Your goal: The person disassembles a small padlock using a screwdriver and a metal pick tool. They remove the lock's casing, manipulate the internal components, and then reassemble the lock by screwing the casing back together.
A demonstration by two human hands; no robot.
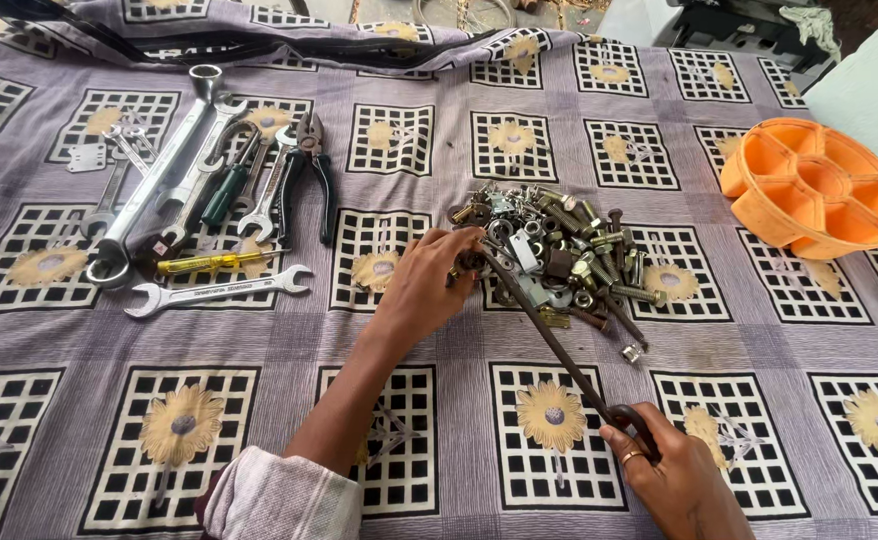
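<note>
Fingers of the right hand [674, 470] are curled tight around the looped end of a long dark metal rod [549, 335], which runs diagonally away from that hand to the near edge of the hardware pile [554, 260]. At the rod's far tip, the left hand [429, 280] has its fingers [459, 240] pinched together on a small piece right where rod and pile meet (what exactly they pinch is too small to tell). A ring shows on one right finger.

Rust-brown and thin, the rod bends into a hook at the held end. Mixed bolts, nuts and washers make up the pile, some grey steel, some brassy, all heaped loosely on the cloth-covered surface [259, 420], a mauve fabric with black grid squares and pale flowers.

From a striped cuff, the left forearm stretches forward with the wrist straight and palm down.

Left of the pile lie wrenches [174, 170], pliers [309, 160] and a yellow screwdriver [214, 262]. Right of the pile sits an orange sectioned tray [814, 185].
</note>
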